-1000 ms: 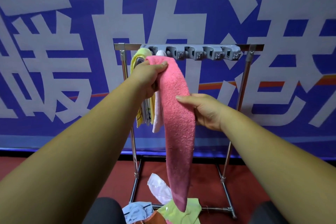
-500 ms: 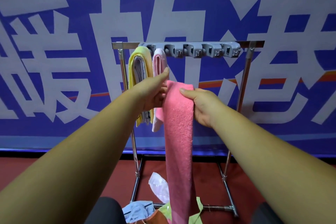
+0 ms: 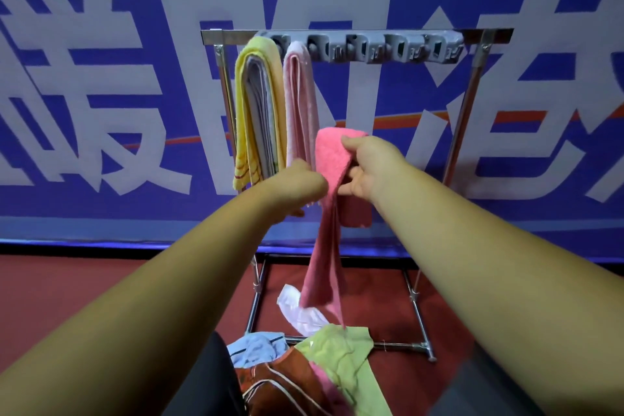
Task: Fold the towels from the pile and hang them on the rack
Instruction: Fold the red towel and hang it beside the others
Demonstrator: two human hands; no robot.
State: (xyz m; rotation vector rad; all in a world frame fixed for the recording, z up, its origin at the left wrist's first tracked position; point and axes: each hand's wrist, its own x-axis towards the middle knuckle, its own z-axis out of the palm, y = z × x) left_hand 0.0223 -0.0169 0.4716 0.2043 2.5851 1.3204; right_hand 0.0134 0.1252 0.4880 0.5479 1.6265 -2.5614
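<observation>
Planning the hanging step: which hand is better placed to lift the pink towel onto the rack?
Probably right. The right hand grips the pink towel at its folded top, below the free grey clips; the left hand sits lower, beside its hanging part.

One bright pink towel [image 3: 332,159], yellow towel [image 3: 243,105] with red stripes, pale pink towel [image 3: 297,94], blue banner [image 3: 101,209] lettered white

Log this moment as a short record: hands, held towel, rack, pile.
right hand: grips pink towel at its folded top
left hand: against that towel's left edge; grip hidden
pink towel: off the rack, tail hanging down toward the pile
on rack: yellow towel and pale towel, at the left end
clips: grey row along the top bar
</observation>
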